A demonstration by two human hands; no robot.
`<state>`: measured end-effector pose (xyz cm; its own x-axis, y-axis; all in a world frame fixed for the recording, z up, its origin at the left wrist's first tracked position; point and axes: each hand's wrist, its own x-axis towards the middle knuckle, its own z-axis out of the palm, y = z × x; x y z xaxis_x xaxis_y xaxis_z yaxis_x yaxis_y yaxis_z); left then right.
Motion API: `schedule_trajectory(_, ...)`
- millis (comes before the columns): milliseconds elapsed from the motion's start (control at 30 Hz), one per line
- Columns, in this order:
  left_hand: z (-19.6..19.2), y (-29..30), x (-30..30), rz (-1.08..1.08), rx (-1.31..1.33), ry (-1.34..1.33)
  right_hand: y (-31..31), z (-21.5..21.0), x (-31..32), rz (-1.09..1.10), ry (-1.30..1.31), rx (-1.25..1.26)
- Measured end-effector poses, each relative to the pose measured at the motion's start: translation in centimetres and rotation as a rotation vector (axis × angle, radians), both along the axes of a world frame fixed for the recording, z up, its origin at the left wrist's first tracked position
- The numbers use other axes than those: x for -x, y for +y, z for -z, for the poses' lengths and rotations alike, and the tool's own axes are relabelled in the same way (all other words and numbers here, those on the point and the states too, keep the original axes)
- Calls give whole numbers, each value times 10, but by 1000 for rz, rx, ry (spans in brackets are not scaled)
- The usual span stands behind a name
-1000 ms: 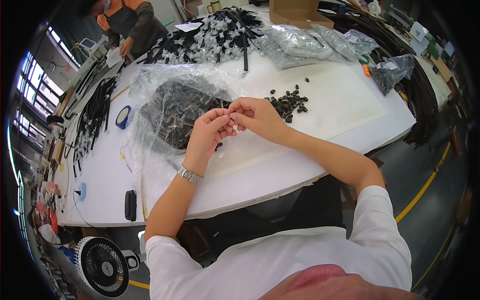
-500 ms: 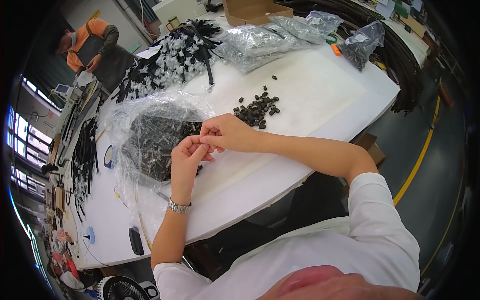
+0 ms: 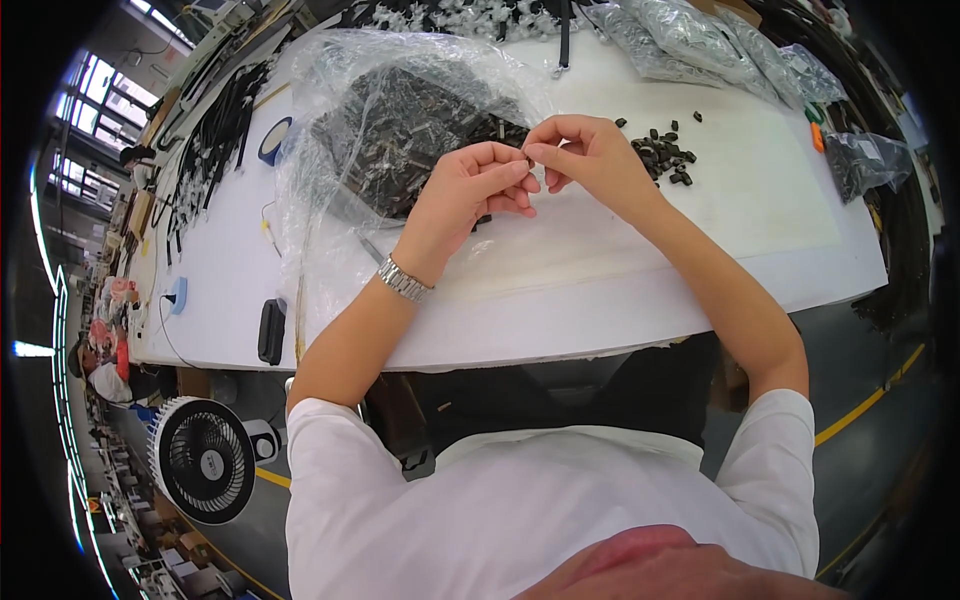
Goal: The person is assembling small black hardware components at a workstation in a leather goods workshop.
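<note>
the left hand (image 3: pixel 478 190) and the right hand (image 3: pixel 588 158) meet fingertip to fingertip just above the white table (image 3: pixel 640 280), both curled and pinching together on a tiny part between them; the part itself is too small and too covered by the fingers to make out. the left wrist carries a metal link watch (image 3: pixel 403 279), ribbed and shiny.

just behind and left of the hands lies a big clear plastic bag (image 3: pixel 390 110), crinkled and glossy, its mouth open toward the hands, heaped with small dark pieces (image 3: pixel 400 140) that look like short blocky plastic bits. right of the hands, close to the right knuckles, a loose pile of the same small black pieces (image 3: pixel 665 155) is scattered on the smooth table top.

farther right of the hands, at the table's far edge, lie more filled clear bags (image 3: pixel 700 40), silvery with creases, and one darker bag (image 3: pixel 860 160) near the corner. left of the big bag sits a roll of blue tape (image 3: pixel 272 140), ring-shaped, and beyond it bundles of long black strips (image 3: pixel 215 140). near the table's front left edge lies a flat black oblong device (image 3: pixel 271 331). below that edge, on the floor, stands a round white fan (image 3: pixel 205 460) with a dark wire grille.
</note>
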<state>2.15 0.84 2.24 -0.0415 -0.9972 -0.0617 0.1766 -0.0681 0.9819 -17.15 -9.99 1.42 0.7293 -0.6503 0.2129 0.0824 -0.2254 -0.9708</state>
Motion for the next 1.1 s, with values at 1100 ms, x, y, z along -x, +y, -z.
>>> schedule_trajectory(1100, -12, -7, 3, 191, 80, 61, -13, -8, 15, -258, -85, -235)
